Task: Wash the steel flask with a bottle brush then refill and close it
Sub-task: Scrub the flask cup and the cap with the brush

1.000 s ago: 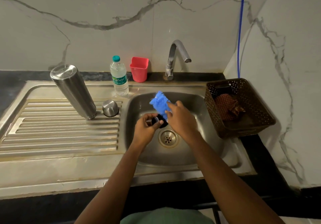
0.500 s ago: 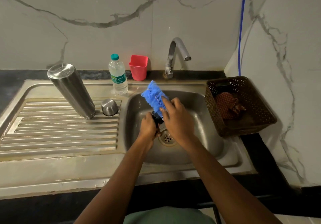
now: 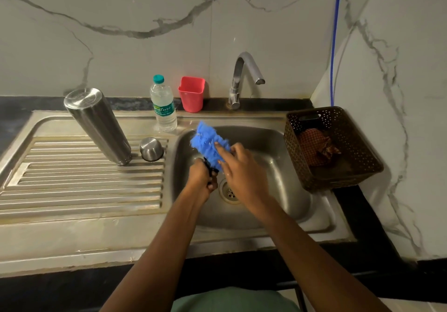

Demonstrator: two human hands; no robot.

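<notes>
Over the sink basin, my left hand is closed around the dark handle of a bottle brush, whose blue bristle head points up and to the left. My right hand lies against the bristles with its fingers spread over them. The steel flask stands upside down on the ribbed drainboard to the left, apart from both hands. Its small steel cap sits beside it, near the basin's left rim.
A plastic water bottle and a red cup stand on the back ledge, left of the tap. A brown perforated basket holding a checked cloth sits right of the basin. The drain lies under my hands.
The brush head has tilted up and to the left, from above the drain toward the basin's back left corner. My left hand closed lower on the handle; my right hand followed onto the bristles.
</notes>
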